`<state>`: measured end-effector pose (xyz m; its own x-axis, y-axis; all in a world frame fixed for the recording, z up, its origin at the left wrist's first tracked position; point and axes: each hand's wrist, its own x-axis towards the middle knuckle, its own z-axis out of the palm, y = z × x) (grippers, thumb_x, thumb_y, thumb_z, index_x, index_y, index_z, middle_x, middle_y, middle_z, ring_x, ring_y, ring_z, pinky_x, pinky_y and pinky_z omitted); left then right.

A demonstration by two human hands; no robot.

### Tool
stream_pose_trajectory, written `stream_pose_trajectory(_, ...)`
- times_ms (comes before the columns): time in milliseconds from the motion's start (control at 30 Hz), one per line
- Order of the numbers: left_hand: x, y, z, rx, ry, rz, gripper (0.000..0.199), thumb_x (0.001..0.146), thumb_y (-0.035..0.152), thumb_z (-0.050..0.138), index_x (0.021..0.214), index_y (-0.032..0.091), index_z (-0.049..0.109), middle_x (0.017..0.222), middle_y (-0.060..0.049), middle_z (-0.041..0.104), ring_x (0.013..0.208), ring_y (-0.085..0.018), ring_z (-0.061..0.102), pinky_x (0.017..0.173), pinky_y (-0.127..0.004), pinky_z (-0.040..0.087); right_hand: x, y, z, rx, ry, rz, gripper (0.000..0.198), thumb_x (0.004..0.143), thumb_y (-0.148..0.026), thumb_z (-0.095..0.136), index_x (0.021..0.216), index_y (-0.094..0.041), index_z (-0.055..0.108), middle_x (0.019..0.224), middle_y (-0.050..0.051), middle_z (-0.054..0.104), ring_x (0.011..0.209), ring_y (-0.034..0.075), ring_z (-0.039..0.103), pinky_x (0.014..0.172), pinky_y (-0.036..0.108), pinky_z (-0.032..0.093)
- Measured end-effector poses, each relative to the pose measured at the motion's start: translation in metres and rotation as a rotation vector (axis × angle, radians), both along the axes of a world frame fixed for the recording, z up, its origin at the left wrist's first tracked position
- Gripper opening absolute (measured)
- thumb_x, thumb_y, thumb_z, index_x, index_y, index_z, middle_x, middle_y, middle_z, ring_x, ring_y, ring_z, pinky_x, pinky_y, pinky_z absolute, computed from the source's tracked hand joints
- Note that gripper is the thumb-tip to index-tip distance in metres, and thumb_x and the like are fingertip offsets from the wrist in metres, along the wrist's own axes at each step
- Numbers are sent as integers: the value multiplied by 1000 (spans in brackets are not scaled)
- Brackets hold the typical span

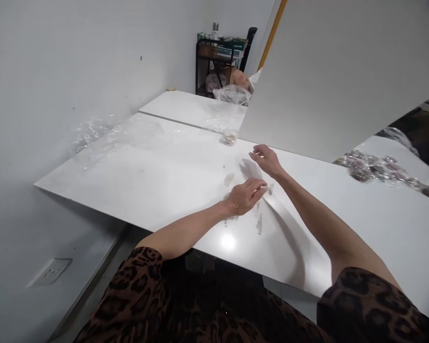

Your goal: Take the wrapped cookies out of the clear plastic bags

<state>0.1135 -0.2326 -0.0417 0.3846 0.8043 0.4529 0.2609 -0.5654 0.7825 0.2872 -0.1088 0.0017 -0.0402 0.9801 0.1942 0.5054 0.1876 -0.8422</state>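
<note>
My left hand is low over the white tabletop, its thumb and fingertips pinched together. A small pale bit shows at the fingertips, too small to name. Beyond it, my right hand is raised above the table with its fingers curled in and the fingertips close together. Whatever it may hold is hidden or too small to make out. Around my left hand, thin greyish flakes or marks dot the white surface. Past my right hand sits a small whitish thing in clear plastic.
Crumpled clear plastic lies along the wall on the left. A large white panel slants up behind the table. Several plastic-wrapped pieces rest at the right. A dark shelf rack stands at the back, and a wall socket is lower left.
</note>
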Motion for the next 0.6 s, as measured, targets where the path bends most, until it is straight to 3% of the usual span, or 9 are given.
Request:
stream_pose_trajectory(133, 5, -3, 1, 138, -103, 37, 43, 111, 49, 35, 121, 20, 65, 110, -14, 71, 88, -21, 70, 79, -39, 60, -68, 41, 1, 121, -335, 75, 55, 83, -47, 73, 127, -17, 59, 141, 22, 58, 129, 38, 55, 113, 57, 45)
stream_pose_trajectory(233, 7, -5, 3, 203, -145, 65, 42, 112, 47, 33, 120, 22, 65, 106, -13, 71, 88, -20, 71, 78, -37, 61, -103, 69, 0, 91, -479, 50, 64, 84, -40, 75, 138, -15, 51, 150, 27, 47, 142, 46, 42, 119, 63, 38)
stream_pose_trajectory(433, 5, -2, 5, 215, -138, 117, 37, 112, 41, 36, 121, 20, 65, 106, -10, 71, 91, -18, 71, 79, -34, 64, -129, 92, -13, 3, -456, -23, 51, 75, -14, 69, 122, -19, 51, 137, 22, 51, 123, 39, 58, 110, 61, 47)
stream_pose_trajectory(533, 5, 0, 6, 177, -176, 148, 32, 110, 38, 42, 118, 20, 67, 106, -11, 70, 93, -19, 71, 80, -33, 64, -123, 90, -18, 29, -370, -71, 39, 74, -14, 67, 108, -21, 50, 123, 16, 57, 102, 29, 64, 101, 53, 53)
stream_pose_trajectory(600, 6, 3, 6, 115, -222, 169, 28, 109, 37, 47, 117, 20, 67, 108, -10, 69, 92, -18, 70, 84, -33, 63, -113, 81, -19, 4, -165, -136, 35, 75, -18, 69, 101, -24, 47, 102, 7, 61, 87, 22, 64, 87, 42, 58)
